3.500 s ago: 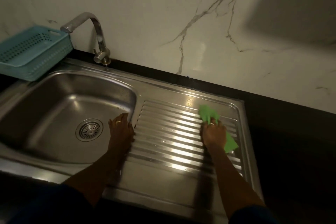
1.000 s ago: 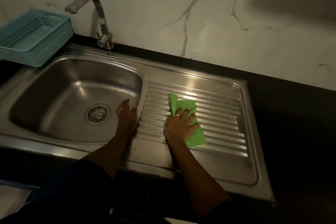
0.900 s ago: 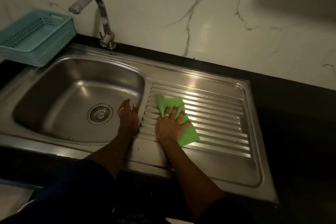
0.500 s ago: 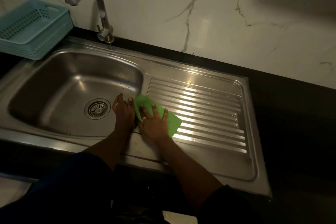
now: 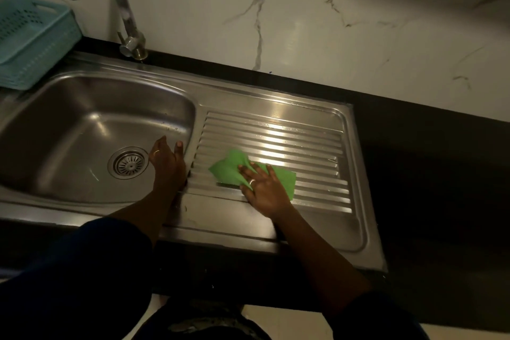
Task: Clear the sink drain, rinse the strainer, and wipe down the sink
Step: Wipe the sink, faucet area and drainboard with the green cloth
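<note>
In the head view, a green cloth is being pressed flat onto the near left part of the ribbed draining board by the right hand, fingers straight and spread wide. The left hand is rested on the right edge of the basin, fingers loose, nothing held. The strainer is seated in the drain, just left of that hand, and looks clean. Clearing and rinsing are judged done; wiping is under way, the basin probably left.
</note>
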